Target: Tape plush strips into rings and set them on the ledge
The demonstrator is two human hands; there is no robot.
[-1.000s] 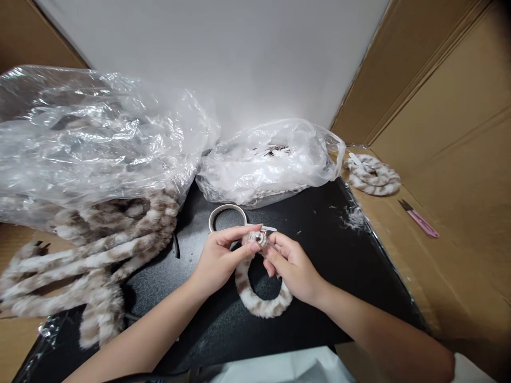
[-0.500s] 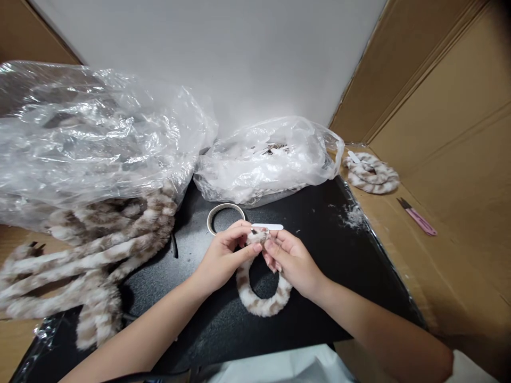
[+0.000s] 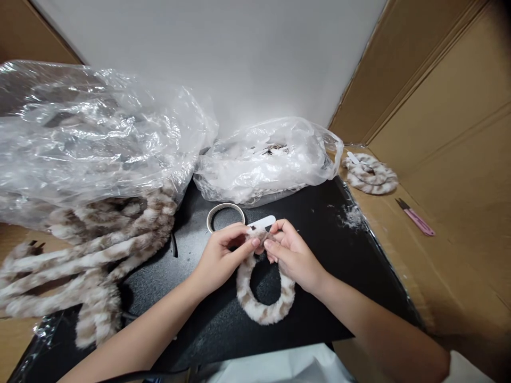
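Note:
A white and brown furry ring (image 3: pixel 265 313) hangs from my fingers over the black table. At its top, my left hand (image 3: pixel 229 252) pinches the fur between thumb and fingers. Close beside it, the fingertips of my right hand (image 3: pixel 293 255) are closed on the same part of the ring. A white tag (image 3: pixel 263 221) sticks out above the pinched fur, tilted up to the right. Behind my left hand lies a roll of tape (image 3: pixel 211 211) on its side.
Furry strips (image 3: pixel 104 250) spill from a large clear bag (image 3: pixel 99 138) at left. Another plastic bag (image 3: pixel 271 165) sits at the back. On cardboard at right are furry rings (image 3: pixel 373 181) and pink snips (image 3: pixel 419 221). Fluff (image 3: pixel 352 217) lies on the black table (image 3: pixel 335 255).
The white tag has tilted up at its right end. My right hand's fingers have shifted on the fur, and the ring's lower part has moved slightly down and right.

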